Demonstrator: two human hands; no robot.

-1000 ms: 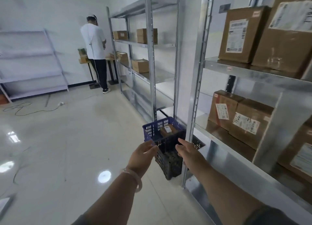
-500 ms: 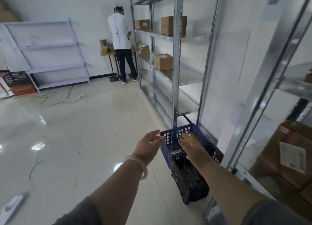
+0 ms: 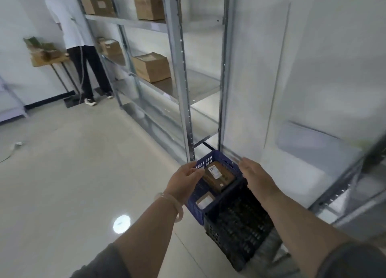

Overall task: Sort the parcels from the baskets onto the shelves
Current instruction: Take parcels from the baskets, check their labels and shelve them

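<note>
A blue plastic basket (image 3: 208,159) stands on the floor beside a shelf post, with a black basket (image 3: 240,225) close in front of it. Inside the blue basket lies a brown cardboard parcel (image 3: 221,178) with a white label, and a second smaller parcel (image 3: 205,200) lies nearer me. My left hand (image 3: 183,180) hovers at the basket's left rim, fingers relaxed and holding nothing. My right hand (image 3: 255,175) reaches over the right rim with straight fingers, also empty. Neither hand touches a parcel.
Metal shelving (image 3: 179,79) runs along the right wall and carries several cardboard boxes (image 3: 151,66). A person in a white shirt (image 3: 71,23) stands at the far end by a small table (image 3: 49,58). A cable (image 3: 12,150) lies on the glossy floor at left.
The view has swung left and closer to the baskets. Both hands have moved forward to either side of the blue basket, and the parcels inside have come into sight.
</note>
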